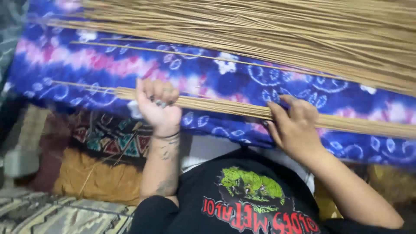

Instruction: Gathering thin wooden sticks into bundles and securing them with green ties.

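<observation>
A slim bundle of tan sticks (225, 108) is held across a blue, pink and white tie-dyed cloth (208, 73), running from the left of the view down towards the right edge. The left hand (158, 106) is closed around the bundle near its left end, palm turned up towards the camera, the fingers (161, 93) curled tightly over the sticks. The right hand (294, 125) is set further along the bundle, its fingers bent over the top and its thumb underneath; a grip seems to be made there, though blur makes it hard to be sure how firmly the sticks are pinched.

A much larger heap of the same sticks (277, 30) is spread across the top of the view, well apart from the held bundle. A few loose single sticks (173, 52) lie on the cloth between the two. A patterned cushion (112, 136) is seen below the cloth at the left.

For the bundle to be handled well, it should be kept level between both hands, with the grips held evenly so that no stick slides out. The ends are best squared by gentle tapping at the left, and stray sticks on the cloth should be kept clear of the closed fingers.
</observation>
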